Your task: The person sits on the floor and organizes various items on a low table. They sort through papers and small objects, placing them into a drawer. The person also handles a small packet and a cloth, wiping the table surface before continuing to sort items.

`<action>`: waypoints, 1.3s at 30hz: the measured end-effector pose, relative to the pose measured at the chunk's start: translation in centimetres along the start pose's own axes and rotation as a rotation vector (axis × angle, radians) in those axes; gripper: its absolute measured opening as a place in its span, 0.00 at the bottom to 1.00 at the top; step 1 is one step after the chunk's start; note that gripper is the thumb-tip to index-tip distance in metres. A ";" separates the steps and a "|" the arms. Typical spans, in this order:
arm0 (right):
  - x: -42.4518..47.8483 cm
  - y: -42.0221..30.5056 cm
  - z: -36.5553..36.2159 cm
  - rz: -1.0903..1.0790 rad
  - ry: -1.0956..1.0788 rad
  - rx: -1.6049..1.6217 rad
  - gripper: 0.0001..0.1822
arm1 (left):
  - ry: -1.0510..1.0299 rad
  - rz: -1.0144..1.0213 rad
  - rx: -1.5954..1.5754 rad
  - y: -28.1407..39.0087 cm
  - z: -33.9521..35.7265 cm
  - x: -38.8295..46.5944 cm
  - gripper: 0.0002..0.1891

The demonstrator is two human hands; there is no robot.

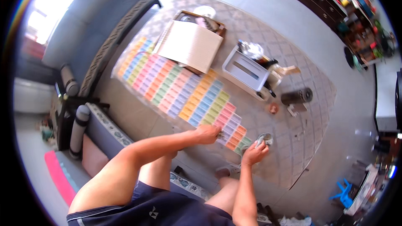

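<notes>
Rows of pastel printed cards or labels (176, 84) run diagonally over the covered table (292, 163) before me. My left hand (208, 134) is over their near edge with its fingers curled. A small dark patch shows by its fingertips, too blurred to tell whether it is held. Farther right, my right hand (255, 153) grips a crumpled grey-green cloth (266, 138) beside the last green cards. Part of the cloth is hidden under the fingers.
An open notebook (191, 45) lies on a wooden tray (221, 33). Right of it stand a grey tissue-type box (245, 70), a dark bottle (296, 96) and a small reddish round item (273, 108). A grey sofa (91, 28) borders the left.
</notes>
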State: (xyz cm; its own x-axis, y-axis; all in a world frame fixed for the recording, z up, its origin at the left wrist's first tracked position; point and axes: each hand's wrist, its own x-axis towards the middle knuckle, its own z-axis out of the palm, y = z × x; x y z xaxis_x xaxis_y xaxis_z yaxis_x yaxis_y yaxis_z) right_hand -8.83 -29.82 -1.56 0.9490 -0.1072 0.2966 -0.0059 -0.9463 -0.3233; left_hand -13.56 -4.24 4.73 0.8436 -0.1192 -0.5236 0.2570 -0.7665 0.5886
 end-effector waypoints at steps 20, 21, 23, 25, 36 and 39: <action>-4.1 -45.5 -3.3 -0.394 -0.806 0.210 0.18 | 0.402 -0.190 -1.569 -17.5 -25.8 -40.6 0.13; -3.9 -47.0 -3.5 -0.434 -0.793 0.199 0.18 | 0.438 -0.230 -1.621 -17.8 -28.0 -42.0 0.13; -3.6 -48.6 -2.5 -0.545 -0.792 0.182 0.18 | 0.522 -0.118 -1.710 -19.4 -30.5 -44.6 0.13; -3.3 -49.9 -2.9 -0.731 -0.665 0.095 0.22 | 0.562 -0.116 -1.751 -20.3 -32.8 -46.7 0.13; -12.2 -59.0 4.6 -0.407 -1.113 0.236 0.12 | 0.513 -0.317 -1.816 -38.4 -33.6 -52.1 0.12; -16.1 -60.8 5.1 -0.179 -1.264 0.171 0.11 | 0.436 -0.343 -1.697 -43.3 -38.6 -53.3 0.11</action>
State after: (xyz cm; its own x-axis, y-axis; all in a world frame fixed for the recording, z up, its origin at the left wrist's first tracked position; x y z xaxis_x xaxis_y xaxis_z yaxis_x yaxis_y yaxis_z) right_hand -22.13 31.03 8.74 0.5712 0.4673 -0.6749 0.1029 -0.8564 -0.5059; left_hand -51.42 59.64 30.92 0.6321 0.2656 -0.7279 0.3494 0.7408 0.5737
